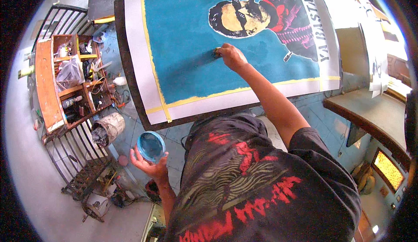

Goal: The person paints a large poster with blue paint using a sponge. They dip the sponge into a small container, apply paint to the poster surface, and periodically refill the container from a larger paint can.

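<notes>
My right hand (234,56) is closed on a small paintbrush (217,53), mostly hidden by the fingers. Its dark tip is at the blue field of a large canvas (174,24), just below a painted portrait (244,18). A darker blue patch (191,65) lies left of the brush. My left hand (153,167) grips a round tub of blue paint (151,146) from below, its mouth facing up, near the canvas's lower left corner. Yellow masking tape (217,95) borders the blue field, with a white margin outside it.
To the left stand an orange wooden shelf (48,85) full of odds and ends and a paint-stained bucket (109,126). Black metal bars (72,148) lean below them. A wooden tabletop (365,107) juts in at the right. Blue tiles (174,150) cover the floor.
</notes>
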The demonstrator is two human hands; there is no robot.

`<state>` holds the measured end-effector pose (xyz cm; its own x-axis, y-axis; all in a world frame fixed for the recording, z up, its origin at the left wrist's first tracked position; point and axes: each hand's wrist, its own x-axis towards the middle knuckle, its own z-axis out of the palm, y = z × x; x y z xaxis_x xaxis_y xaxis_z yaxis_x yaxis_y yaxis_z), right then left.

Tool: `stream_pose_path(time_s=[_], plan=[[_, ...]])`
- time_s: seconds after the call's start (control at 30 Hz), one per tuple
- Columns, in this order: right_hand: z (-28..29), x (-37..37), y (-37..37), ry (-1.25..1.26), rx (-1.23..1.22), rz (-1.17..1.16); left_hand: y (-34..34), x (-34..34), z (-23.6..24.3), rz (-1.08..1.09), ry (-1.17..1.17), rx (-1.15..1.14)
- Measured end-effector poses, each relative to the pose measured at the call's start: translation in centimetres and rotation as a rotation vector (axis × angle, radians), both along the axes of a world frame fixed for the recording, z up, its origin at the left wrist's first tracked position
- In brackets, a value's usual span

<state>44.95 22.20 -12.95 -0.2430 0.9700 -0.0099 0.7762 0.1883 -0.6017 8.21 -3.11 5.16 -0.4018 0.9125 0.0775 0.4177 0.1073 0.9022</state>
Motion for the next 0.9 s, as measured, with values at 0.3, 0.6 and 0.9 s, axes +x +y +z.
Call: stream_pose_path(time_s=[0.3, 0.6, 0.9], plan=[[3.2, 0.3, 1.9, 0.133, 0.027, -0.034, -0.3, 0.5, 0.0, 0.0, 0.099, 0.002], [1.3, 6.5, -6.2, -0.092, 0.027, -0.025, 0.5, 1.9, -0.3, -0.049, 0.136, -0.044], [0.3, 6.6, -7.4, 0.028, 0.045, -0.091, 1.6, 3.5, -0.2, -0.083, 0.078, -0.041]])
